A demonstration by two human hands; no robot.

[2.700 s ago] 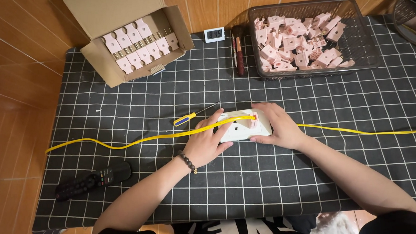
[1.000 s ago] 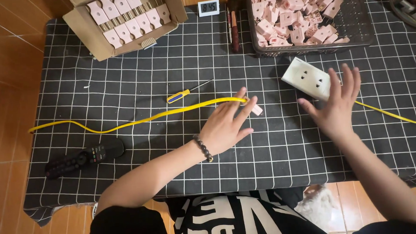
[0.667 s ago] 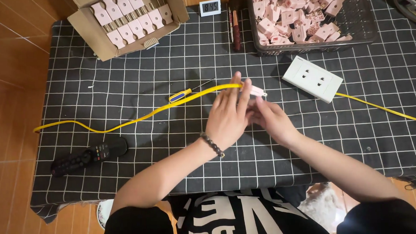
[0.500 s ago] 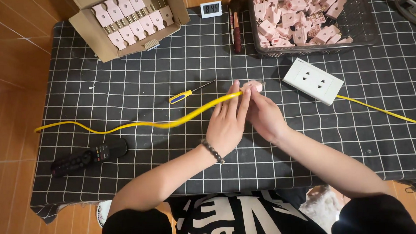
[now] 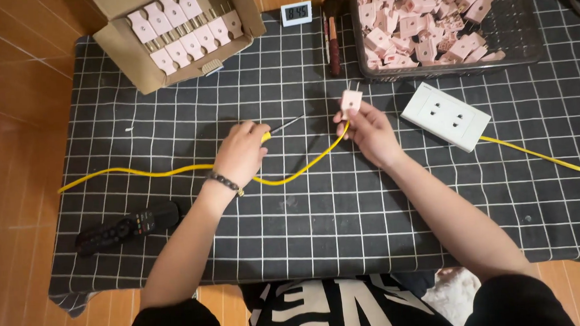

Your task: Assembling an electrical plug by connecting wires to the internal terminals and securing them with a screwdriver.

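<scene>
Holding up a small pink plug (image 5: pixel 351 102) in the right hand (image 5: pixel 367 130), fingers pinched together on its body, prongs pointing away toward the far side of the table. Hanging from that plug, a yellow cable (image 5: pixel 303 171), sagging down onto the black checked tablecloth (image 5: pixel 371 224) and running on leftward in a wave to the cloth's left edge. Resting the left hand (image 5: pixel 240 152) on the cloth over a yellow-handled screwdriver (image 5: pixel 282 125), fingers curled down and closed on the handle, metal shaft sticking out to the right. Lying just right of the right hand, a white socket block (image 5: pixel 446 116) with another yellow cable (image 5: pixel 537 157) leading off right. Sitting at the far edge: a cardboard box (image 5: pixel 167 38) of pink plugs, a small digital clock (image 5: pixel 296 13), a wire basket (image 5: pixel 440 23) full of pink plugs. Lying near the left forearm, a black remote control (image 5: pixel 126 227).
</scene>
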